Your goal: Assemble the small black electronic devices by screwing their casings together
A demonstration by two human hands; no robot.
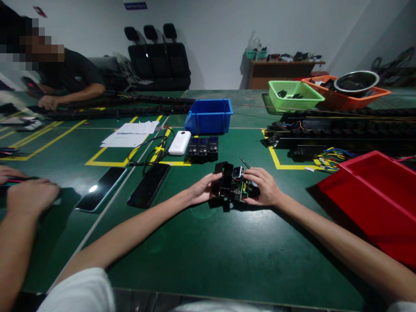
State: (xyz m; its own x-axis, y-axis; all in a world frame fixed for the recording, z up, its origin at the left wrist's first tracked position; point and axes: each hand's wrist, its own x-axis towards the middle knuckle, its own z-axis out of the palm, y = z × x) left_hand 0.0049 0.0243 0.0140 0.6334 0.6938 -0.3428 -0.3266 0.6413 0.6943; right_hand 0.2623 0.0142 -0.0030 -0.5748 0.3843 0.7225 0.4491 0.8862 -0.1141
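My left hand (205,187) is closed on the black plastic housing (226,173) of a small electronic device, its thumb on top. Closed around the other side is my right hand (262,187), gripping the device's circuit board (241,187), which carries a small square part with a dark face. The housing and the board sit close together just over the table; I cannot tell whether they are joined. A thin dark pointed tool (244,163) sticks up beside my right fingers, its lower part hidden. Several similar black modules (203,149) stand in a row beyond my hands.
Left of my hands lie a black phone (148,185), another phone (101,189), a white power bank (180,143) and papers (130,133). A blue bin (211,116) stands behind; a red bin (373,195) is at right. Co-workers' hands (32,196) are at left.
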